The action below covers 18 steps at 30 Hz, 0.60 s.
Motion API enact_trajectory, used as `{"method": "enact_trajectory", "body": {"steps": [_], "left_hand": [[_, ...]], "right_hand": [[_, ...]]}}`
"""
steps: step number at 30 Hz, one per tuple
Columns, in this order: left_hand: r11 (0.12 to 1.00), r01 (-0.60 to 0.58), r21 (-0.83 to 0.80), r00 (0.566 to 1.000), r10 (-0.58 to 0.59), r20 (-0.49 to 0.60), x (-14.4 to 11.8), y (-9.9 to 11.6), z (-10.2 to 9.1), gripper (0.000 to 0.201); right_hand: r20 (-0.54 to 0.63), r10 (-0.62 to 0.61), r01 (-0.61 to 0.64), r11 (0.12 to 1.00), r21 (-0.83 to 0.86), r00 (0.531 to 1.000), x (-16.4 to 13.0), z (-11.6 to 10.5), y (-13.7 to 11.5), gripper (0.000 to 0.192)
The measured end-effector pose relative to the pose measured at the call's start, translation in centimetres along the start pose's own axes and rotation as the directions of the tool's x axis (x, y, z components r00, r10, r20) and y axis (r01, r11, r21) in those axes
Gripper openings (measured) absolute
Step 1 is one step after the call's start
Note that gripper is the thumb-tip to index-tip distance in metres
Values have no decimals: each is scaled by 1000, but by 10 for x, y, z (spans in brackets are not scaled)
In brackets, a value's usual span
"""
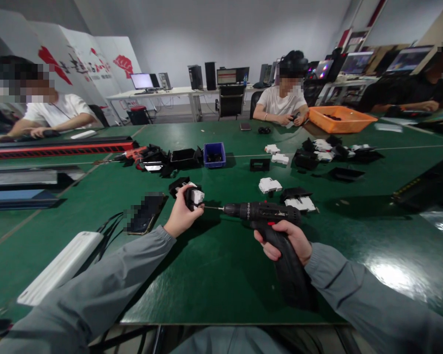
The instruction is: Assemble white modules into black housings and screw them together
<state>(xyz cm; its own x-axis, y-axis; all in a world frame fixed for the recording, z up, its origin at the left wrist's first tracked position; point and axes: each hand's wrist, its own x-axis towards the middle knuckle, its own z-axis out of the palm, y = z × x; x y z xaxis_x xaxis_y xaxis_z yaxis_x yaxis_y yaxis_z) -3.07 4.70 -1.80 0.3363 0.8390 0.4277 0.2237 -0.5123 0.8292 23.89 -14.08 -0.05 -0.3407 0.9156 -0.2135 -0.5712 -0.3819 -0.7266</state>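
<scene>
Fingers (pixel 187 195) hide part of module (pixel 197 196).

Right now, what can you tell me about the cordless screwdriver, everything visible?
The cordless screwdriver is a black pistol-shaped power tool, plastic by its look, with a ribbed collar behind the chuck and small red marks on the body. It lies level above the green table, its thin metal bit pointing left. The right hand grips its handle. The bit tip meets a small black-and-white part held by the left hand.
</scene>
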Motion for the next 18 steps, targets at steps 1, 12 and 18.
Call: {"method": "enact_trajectory", "body": {"steps": [1,12,18], "left_hand": [[1000,-10,2,1000,10,1,0,1,0,70],[999,3,39,1000,-3,13,0,3,-1,67],[997,-5,76,1000,3,24,-2,10,-1,65]], "right_hand": [[2,-1,1,1000,-1,1000,0,0,0,36],[22,21,-21,1000,1,1000,3,-5,-1,41],[54,31,-31,999,-13,998,4,-10,-5,39]]}}
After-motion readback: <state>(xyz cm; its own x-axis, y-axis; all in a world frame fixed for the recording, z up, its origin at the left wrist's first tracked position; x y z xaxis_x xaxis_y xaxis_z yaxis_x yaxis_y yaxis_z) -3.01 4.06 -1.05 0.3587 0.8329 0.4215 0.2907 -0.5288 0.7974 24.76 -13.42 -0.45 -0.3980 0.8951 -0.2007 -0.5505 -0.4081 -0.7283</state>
